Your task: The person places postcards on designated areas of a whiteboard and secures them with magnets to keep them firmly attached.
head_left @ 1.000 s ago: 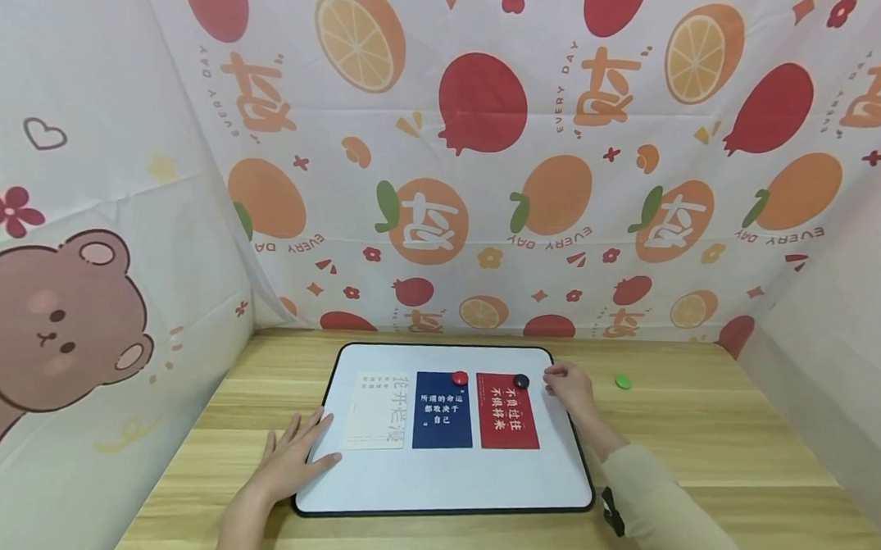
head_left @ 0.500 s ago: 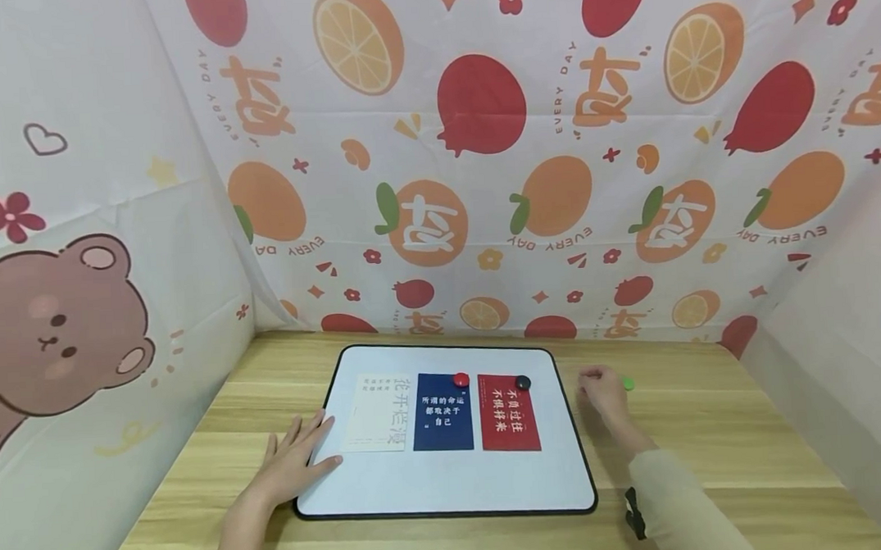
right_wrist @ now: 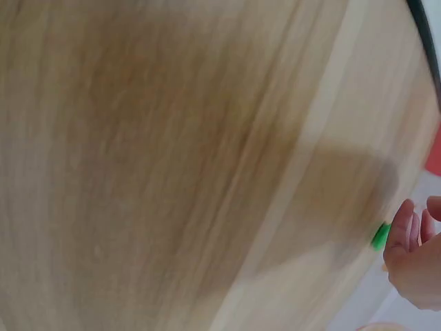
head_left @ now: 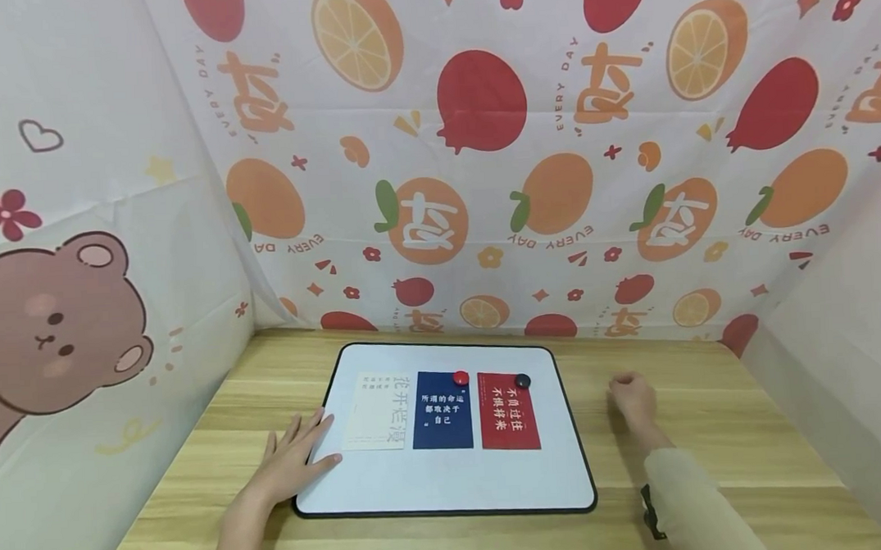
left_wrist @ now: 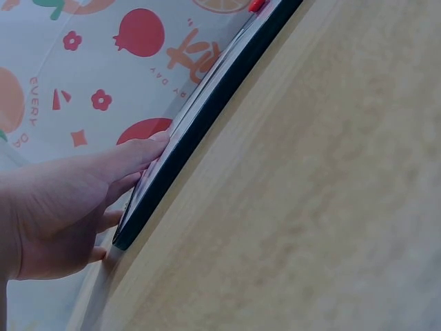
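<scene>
My left hand (head_left: pixel 289 462) rests with spread fingers on the left edge of a black-framed whiteboard (head_left: pixel 450 484) lying on the table. In the left wrist view, the left hand (left_wrist: pixel 76 200) touches the frame's edge. On the board lie a cream card (head_left: pixel 369 422), a navy card (head_left: pixel 442 431) with a red round magnet (head_left: pixel 461 378), and a red card (head_left: pixel 502 436) with a black round magnet (head_left: pixel 522 380). My right hand (head_left: pixel 636 406) is right of the board. Beside its fingers in the right wrist view shows a green magnet (right_wrist: pixel 380 236), hidden in the head view.
The wooden table (head_left: pixel 742 426) extends to the right of the board. A fruit-printed cloth (head_left: pixel 481 183) hangs behind it. To the left hangs a cloth with a bear print (head_left: pixel 51 325), and a pale cloth (head_left: pixel 841 323) hangs at the right.
My right hand has moved right, from the board's upper right edge to the table, and now covers the green magnet in the head view. The left hand has stayed put.
</scene>
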Tool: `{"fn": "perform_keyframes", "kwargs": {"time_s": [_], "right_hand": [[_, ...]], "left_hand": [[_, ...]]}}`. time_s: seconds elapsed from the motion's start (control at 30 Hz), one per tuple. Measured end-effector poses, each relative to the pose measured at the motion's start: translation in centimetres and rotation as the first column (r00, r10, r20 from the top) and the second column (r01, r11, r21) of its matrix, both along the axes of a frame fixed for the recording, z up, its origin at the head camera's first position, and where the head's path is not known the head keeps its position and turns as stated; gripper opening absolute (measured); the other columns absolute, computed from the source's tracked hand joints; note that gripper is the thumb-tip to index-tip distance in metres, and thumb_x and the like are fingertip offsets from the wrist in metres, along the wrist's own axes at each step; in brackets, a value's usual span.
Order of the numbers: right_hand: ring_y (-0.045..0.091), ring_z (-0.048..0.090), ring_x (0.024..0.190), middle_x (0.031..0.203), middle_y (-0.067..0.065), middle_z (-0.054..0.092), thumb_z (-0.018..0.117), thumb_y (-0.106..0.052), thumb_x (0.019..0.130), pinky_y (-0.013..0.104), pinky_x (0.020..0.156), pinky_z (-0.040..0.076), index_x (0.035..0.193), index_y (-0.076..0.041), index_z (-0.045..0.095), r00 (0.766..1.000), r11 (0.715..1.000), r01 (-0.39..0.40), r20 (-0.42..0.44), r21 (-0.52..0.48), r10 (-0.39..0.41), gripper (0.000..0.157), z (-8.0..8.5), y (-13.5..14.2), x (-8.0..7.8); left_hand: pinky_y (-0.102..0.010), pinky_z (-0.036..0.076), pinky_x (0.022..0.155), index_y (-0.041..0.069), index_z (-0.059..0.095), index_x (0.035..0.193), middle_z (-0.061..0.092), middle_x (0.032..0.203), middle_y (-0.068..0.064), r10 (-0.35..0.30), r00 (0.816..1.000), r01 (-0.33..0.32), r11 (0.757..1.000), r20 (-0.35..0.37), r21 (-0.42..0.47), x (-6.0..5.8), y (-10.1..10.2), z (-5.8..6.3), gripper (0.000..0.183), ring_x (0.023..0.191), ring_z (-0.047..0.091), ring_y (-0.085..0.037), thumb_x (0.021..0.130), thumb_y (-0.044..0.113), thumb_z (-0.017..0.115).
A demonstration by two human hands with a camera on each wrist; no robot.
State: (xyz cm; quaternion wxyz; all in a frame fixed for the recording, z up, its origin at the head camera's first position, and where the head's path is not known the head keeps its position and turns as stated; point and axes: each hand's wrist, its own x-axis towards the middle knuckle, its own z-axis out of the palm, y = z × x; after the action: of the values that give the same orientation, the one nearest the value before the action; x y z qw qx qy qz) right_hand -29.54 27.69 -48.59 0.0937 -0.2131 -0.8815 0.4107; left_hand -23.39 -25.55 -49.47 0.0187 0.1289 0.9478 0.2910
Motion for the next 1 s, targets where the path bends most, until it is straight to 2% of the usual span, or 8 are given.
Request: {"fn": "perform_keyframes", "kwargs": {"time_s": [0.17,0.37,0.63,0.83,1.0], "right_hand": [[0.039,0.056,0.089,0.102,0.029,0.057,0.051,-0.008,0.088,0.045,0.074,0.048,0.106,0.012,0.053,0.999,0.999,0.041,0.022,0.034,-0.042,0.027,0.1,0.9,0.2],[0.041,0.056,0.090,0.105,0.031,0.055,0.053,-0.007,0.086,0.044,0.074,0.049,0.108,0.013,0.051,0.997,0.996,0.074,0.005,0.059,-0.074,0.029,0.0,1.3,0.2],[0.047,0.048,0.105,0.118,0.036,0.047,0.054,-0.016,0.090,0.051,0.086,0.042,0.124,0.016,0.040,0.999,0.997,0.032,0.038,0.069,-0.035,0.049,-0.6,2.0,-0.1],[0.051,0.044,0.101,0.110,0.038,0.044,0.058,-0.014,0.087,0.055,0.085,0.040,0.122,0.017,0.042,0.999,0.988,0.044,0.006,0.150,-0.046,0.050,-1.3,1.8,-0.3],[0.051,0.038,0.103,0.110,0.038,0.041,0.060,-0.014,0.086,0.059,0.088,0.036,0.122,0.017,0.043,0.998,0.980,0.057,-0.005,0.191,-0.057,0.050,-1.6,1.5,-0.6]], "left_hand": [[-0.068,-0.004,0.095,-0.001,0.040,0.137,0.024,0.145,-0.022,0.003,1.000,-0.003,1.000,0.000,-0.002,0.0,0.2,0.0,0.073,0.129,0.009,-0.051,0.085,0.045,0.061],[-0.068,-0.004,0.096,-0.001,0.039,0.137,0.024,0.145,-0.022,0.003,1.000,-0.003,1.000,-0.001,-0.004,0.1,0.2,0.1,0.073,0.129,0.009,-0.051,0.085,0.044,0.061],[-0.068,-0.004,0.096,-0.001,0.039,0.138,0.024,0.145,-0.022,-0.001,1.000,0.001,1.000,-0.003,-0.001,0.1,0.2,0.1,0.073,0.130,0.009,-0.051,0.085,0.044,0.061],[-0.068,-0.004,0.096,0.000,0.039,0.138,0.024,0.146,-0.022,-0.001,1.000,0.001,1.000,-0.002,-0.003,0.0,0.1,0.0,0.073,0.130,0.008,-0.050,0.085,0.045,0.060],[-0.067,-0.005,0.096,0.001,0.038,0.138,0.023,0.146,-0.021,0.003,1.000,-0.003,1.000,-0.001,-0.005,0.1,0.0,0.0,0.073,0.130,0.008,-0.050,0.085,0.046,0.060]]}}
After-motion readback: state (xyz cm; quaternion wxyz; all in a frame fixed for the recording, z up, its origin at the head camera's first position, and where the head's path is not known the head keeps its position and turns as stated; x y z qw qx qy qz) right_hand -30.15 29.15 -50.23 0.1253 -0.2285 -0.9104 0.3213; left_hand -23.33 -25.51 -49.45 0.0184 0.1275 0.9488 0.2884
